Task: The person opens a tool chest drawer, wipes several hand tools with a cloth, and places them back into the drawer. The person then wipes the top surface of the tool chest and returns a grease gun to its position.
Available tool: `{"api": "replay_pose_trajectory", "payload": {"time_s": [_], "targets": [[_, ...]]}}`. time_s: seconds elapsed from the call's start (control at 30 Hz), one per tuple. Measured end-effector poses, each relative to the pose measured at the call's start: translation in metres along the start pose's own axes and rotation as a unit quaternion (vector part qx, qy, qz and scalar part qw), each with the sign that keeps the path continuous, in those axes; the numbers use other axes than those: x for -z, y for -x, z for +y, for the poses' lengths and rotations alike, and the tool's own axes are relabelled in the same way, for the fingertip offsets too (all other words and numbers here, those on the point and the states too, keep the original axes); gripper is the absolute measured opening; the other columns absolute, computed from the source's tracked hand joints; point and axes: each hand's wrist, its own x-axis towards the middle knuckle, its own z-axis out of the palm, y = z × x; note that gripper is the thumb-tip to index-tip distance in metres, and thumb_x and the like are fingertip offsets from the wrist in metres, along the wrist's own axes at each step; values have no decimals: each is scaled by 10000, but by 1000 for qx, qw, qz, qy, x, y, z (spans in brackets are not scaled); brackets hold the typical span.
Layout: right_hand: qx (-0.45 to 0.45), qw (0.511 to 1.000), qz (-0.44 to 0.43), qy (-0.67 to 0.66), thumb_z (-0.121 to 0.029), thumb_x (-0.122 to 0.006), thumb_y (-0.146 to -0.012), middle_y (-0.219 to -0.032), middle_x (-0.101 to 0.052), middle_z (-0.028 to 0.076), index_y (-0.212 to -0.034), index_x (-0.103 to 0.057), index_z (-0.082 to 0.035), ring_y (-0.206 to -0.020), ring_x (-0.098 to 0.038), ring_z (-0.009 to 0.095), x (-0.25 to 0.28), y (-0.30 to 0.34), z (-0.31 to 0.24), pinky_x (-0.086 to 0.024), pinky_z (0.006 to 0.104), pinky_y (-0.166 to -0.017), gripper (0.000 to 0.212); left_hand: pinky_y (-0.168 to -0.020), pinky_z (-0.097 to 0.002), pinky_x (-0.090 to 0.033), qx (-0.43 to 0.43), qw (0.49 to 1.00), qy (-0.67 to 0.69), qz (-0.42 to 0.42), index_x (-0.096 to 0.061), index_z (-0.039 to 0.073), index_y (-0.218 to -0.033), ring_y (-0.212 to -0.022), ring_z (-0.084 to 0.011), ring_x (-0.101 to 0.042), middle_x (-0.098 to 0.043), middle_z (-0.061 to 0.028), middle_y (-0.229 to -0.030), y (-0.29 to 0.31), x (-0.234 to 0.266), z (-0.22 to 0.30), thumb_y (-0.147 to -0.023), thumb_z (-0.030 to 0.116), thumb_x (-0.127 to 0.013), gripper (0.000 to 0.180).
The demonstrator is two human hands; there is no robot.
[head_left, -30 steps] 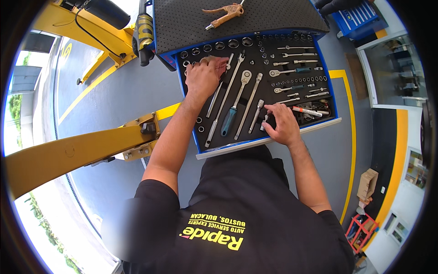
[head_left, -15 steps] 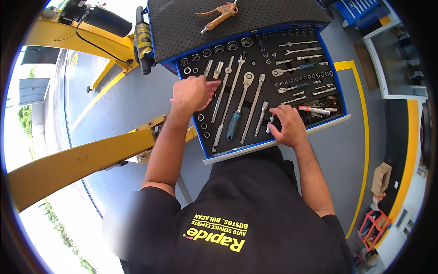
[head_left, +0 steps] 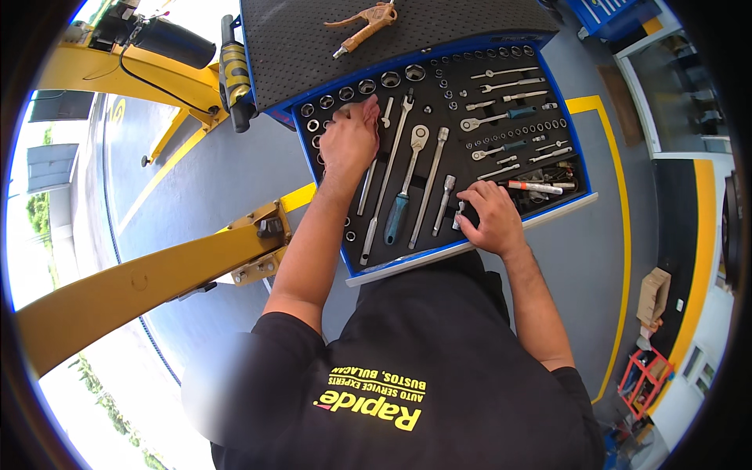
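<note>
Over the upper left of an open tool drawer (head_left: 470, 257), my left hand (head_left: 348, 145) reaches down with curled fingers. It covers the place of two deep sockets; a reddish patch shows by the fingers, cloth or skin I cannot tell. My right hand (head_left: 493, 219) rests at the lower right of the foam, fingers apart, thumb and forefinger beside a small chrome joint piece (head_left: 458, 215). Between the hands lie a large ratchet (head_left: 399, 213) with a teal handle, a long extension bar (head_left: 429, 188), a shorter extension (head_left: 444, 205) and a breaker bar (head_left: 384, 188).
Smaller ratchets (head_left: 493, 121) and small sockets fill the drawer's right side. An orange air blow gun (head_left: 364, 31) lies on the black cabinet top (head_left: 294, 59). Yellow lift arms (head_left: 157, 286) reach in from the left. A cardboard box (head_left: 654, 294) is at far right.
My left hand has moved up and right, from beside the deep sockets to over them. My right hand stays by the small chrome piece. The view has shifted slightly.
</note>
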Motion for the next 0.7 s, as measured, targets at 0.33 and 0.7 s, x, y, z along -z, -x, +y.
{"api": "replay_pose_trajectory", "payload": {"time_s": [0.33,0.7], "targets": [[-24,1000,-15,8,-205,-819,-813,-1070,-630,59,-1086,-703,-92,-1074,-606,273,-4,2,1,-463,413,-916,318,-942,-455,-586,-17,973,-7,-229,-689,128,-1273,-1150,-321,-727,-764,-131,-1192,14,68,-11,-1031,324,-591,327],[-290,568,-5,-770,-388,-393,-1157,-1400,-616,128,-1480,-503,-42,-1266,-625,250,-24,-67,-24,-511,420,-1095,486,-1105,-428,-541,97,271,896,-337,-514,-35,-1507,-1282,-261,-663,-644,-161,-1435,106,44,2,-1085,167,-559,470]]}}
